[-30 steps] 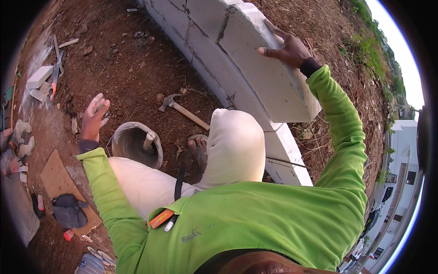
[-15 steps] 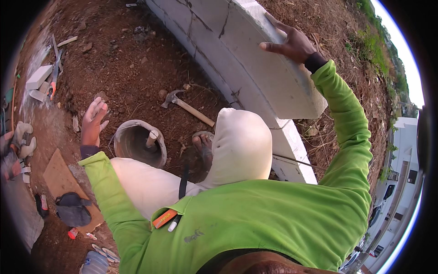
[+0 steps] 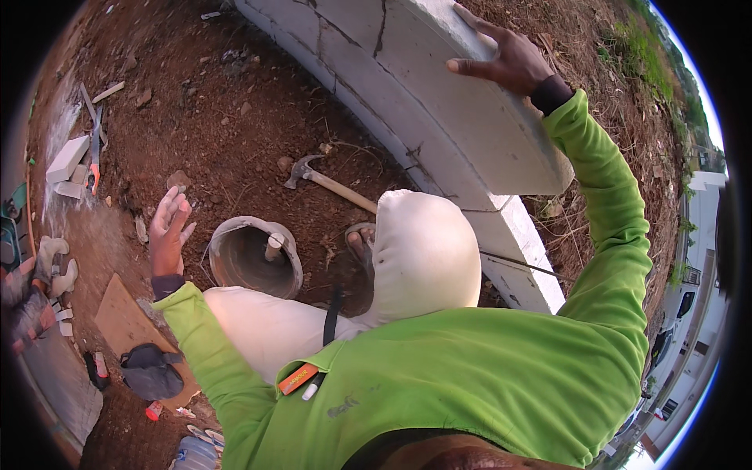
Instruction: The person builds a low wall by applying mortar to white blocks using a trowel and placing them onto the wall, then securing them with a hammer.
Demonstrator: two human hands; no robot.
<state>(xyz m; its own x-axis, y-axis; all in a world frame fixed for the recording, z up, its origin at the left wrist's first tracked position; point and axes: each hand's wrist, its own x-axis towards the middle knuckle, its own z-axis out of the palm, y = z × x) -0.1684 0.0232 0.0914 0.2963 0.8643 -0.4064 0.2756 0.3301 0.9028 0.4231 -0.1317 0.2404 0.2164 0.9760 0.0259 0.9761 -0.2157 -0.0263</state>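
My right hand [image 3: 513, 63] rests on the upper edge of a pale grey building block [image 3: 462, 117] in the low block wall. Its thumb and fingers are spread apart against the block. My left hand [image 3: 168, 235] is raised over the soil with stretched fingers and nothing in it. Beside it stands a round bucket [image 3: 222, 274], from which a short pale handle [image 3: 274, 246] sticks out; what that handle belongs to is hidden. A claw hammer [image 3: 337, 186] with a wooden handle lies on the ground between the bucket and the wall.
At the left lie block offcuts [image 3: 69, 160] and a saw [image 3: 95, 149]. A brown board [image 3: 121, 313] carries a dark bag [image 3: 149, 370]. A water bottle [image 3: 194, 454] lies at the lower left. Another person's boots [image 3: 59, 270] show at the left rim. Dry grass lies beyond the wall.
The view has shifted a little, so the bucket, hammer and board sit farther right in the picture. My right hand stays on the block; my left hand stays raised.
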